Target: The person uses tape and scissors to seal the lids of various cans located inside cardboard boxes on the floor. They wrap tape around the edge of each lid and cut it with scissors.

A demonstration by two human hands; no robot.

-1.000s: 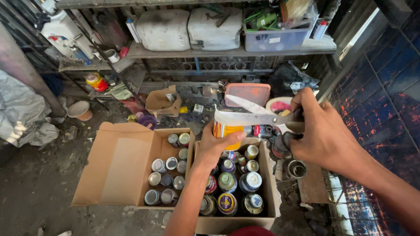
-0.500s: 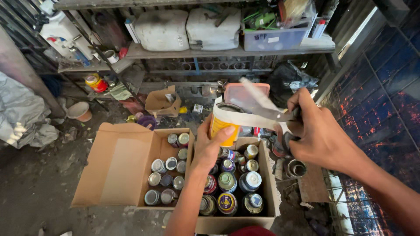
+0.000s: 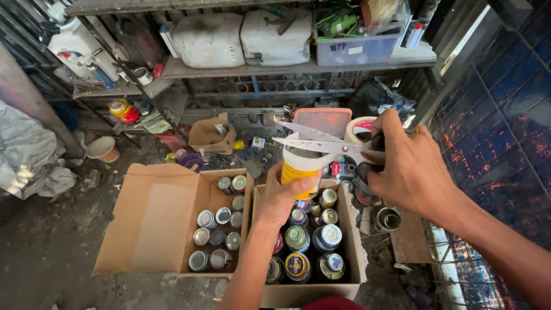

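My left hand (image 3: 284, 198) grips a yellow spray can with a white cap (image 3: 301, 166), held upright above a cardboard box (image 3: 351, 229) full of several spray cans seen from the top. My right hand (image 3: 410, 166) holds a pair of scissors (image 3: 315, 140) with the blades parted, their tips pointing left across the can's cap. A second cardboard box (image 3: 155, 221) with open flaps lies to the left, with several cans in its right part.
A metal shelf (image 3: 298, 66) at the back carries two white jerrycans (image 3: 209, 37) and a grey plastic bin (image 3: 359, 49). A small cardboard box (image 3: 212, 135), a tape roll (image 3: 357, 125) and scraps lie on the dirty floor. A blue tiled wall (image 3: 499, 115) rises at right.
My left hand lifted the yellow can out of the box and raised it. My right hand brought the scissors up and opened the blades at the can's top.
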